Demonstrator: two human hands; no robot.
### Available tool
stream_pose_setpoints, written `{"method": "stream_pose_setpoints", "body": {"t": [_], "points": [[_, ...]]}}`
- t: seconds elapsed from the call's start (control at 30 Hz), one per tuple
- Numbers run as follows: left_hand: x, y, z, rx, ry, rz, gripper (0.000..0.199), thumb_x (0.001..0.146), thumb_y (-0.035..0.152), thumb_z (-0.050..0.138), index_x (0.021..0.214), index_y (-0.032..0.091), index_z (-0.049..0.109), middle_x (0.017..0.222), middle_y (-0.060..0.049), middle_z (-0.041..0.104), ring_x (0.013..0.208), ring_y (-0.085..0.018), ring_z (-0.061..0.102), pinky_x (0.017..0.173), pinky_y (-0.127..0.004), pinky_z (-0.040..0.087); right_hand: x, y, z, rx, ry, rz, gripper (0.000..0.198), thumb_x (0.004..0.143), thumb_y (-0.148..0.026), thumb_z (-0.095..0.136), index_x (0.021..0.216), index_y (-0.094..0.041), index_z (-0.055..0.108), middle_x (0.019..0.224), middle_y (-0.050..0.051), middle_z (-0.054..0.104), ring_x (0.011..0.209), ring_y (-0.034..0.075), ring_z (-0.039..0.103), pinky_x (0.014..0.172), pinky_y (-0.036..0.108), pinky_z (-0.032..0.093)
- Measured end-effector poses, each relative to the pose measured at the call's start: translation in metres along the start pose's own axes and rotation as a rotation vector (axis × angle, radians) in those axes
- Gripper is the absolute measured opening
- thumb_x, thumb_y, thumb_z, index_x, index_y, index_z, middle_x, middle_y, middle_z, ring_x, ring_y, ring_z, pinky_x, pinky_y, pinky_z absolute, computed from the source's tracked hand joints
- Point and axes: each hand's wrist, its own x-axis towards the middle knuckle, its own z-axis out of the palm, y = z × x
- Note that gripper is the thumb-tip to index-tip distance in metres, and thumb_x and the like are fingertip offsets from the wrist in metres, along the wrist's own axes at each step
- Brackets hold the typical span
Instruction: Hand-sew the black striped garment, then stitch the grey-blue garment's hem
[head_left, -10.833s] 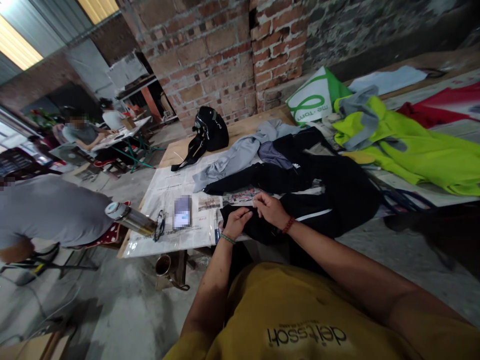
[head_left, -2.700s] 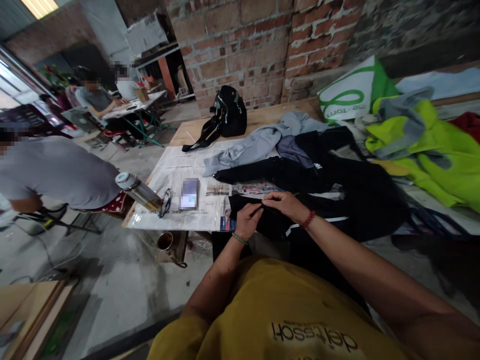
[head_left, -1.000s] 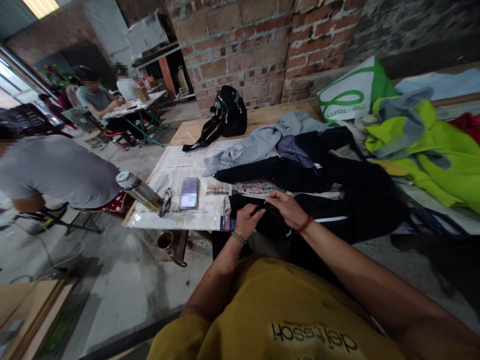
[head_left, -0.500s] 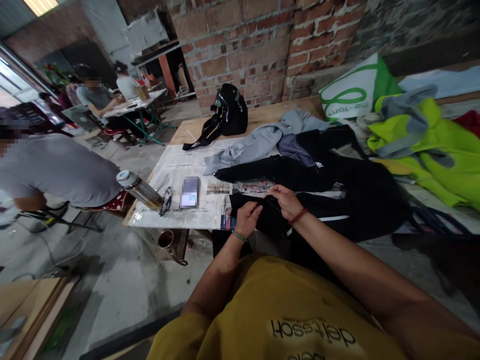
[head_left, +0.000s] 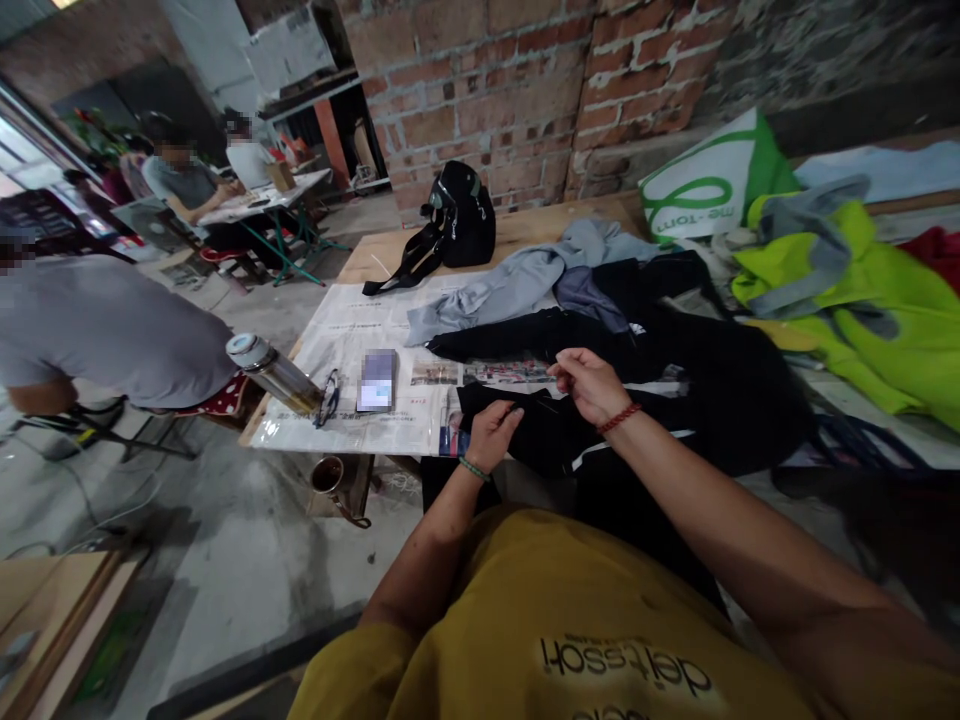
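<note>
Left hand (head_left: 493, 428) pinching black garment (head_left: 675, 390) edge flat on desk (head_left: 525, 232) to steady it, right hand (head_left: 589, 383) raised just above, fingertips pinched shut, maybe on thread, cannot tell, phone (head_left: 376, 380) near

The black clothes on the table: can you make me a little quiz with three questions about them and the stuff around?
1. True or false: the left hand rests on the black garment.
2. Which lies nearest the phone: A the glasses, B the black bag, C the neon-yellow jacket?
3. Fill in: the right hand has a ___ bracelet at its wrist.

Key: 1 true; 2 A; 3 red.
</note>
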Motion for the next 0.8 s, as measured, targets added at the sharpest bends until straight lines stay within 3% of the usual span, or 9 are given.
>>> {"method": "stream_pose_setpoints", "body": {"t": [0.1,0.27,0.4,0.6,0.8], "points": [[-0.001,0.0,0.0,-0.019,-0.009,-0.025,0.025,0.083,0.036,0.051,0.083,0.014,0.063,0.07,-0.001,0.056,0.066,-0.011,0.05,0.064,-0.024,0.043,-0.003,-0.009,0.002,0.063,-0.038,0.045,0.028,0.071,-0.04,0.066,0.082,-0.024,0.046,0.058,-0.005,0.061,0.036,0.007,0.046,0.037,0.02,0.033],[-0.001,0.001,0.0,-0.029,-0.019,-0.07,0.028,0.083,0.039,0.051,0.084,0.014,0.063,0.065,0.001,0.05,0.063,-0.01,0.045,0.061,-0.022,0.04,0.002,-0.03,0.0,0.22,-0.101,0.12,0.015,0.078,-0.022,0.061,0.08,-0.021,0.046,0.065,-0.003,0.064,0.06,0.012,0.064,0.049,0.022,0.05],[-0.001,0.004,0.0,-0.06,-0.01,-0.094,0.027,0.082,0.039,0.052,0.079,0.013,0.062,0.062,0.002,0.046,0.06,-0.009,0.041,0.056,-0.021,0.037,0.013,-0.05,-0.011,0.223,-0.07,-0.048,0.01,0.077,-0.012,0.059,0.077,-0.018,0.051,0.068,-0.002,0.065,0.069,0.013,0.067,0.061,0.025,0.055],[-0.001,0.0,0.002,-0.117,0.01,-0.162,0.027,0.079,0.04,0.056,0.077,0.013,0.062,0.059,0.003,0.047,0.053,-0.007,0.04,0.05,-0.02,0.037,0.024,-0.074,-0.031,0.073,0.028,-0.296,0.005,0.08,-0.019,0.059,0.077,-0.016,0.056,0.069,0.0,0.063,0.066,0.013,0.067,0.059,0.024,0.055],[0.0,-0.006,0.004,-0.138,0.035,-0.191,0.029,0.076,0.037,0.059,0.092,0.015,0.067,0.07,0.0,0.06,0.057,-0.009,0.05,0.053,-0.022,0.043,0.017,-0.07,-0.031,-0.043,-0.041,-0.296,0.011,0.078,-0.023,0.061,0.086,-0.016,0.059,0.069,0.0,0.063,0.058,0.011,0.064,0.055,0.024,0.054]]}}
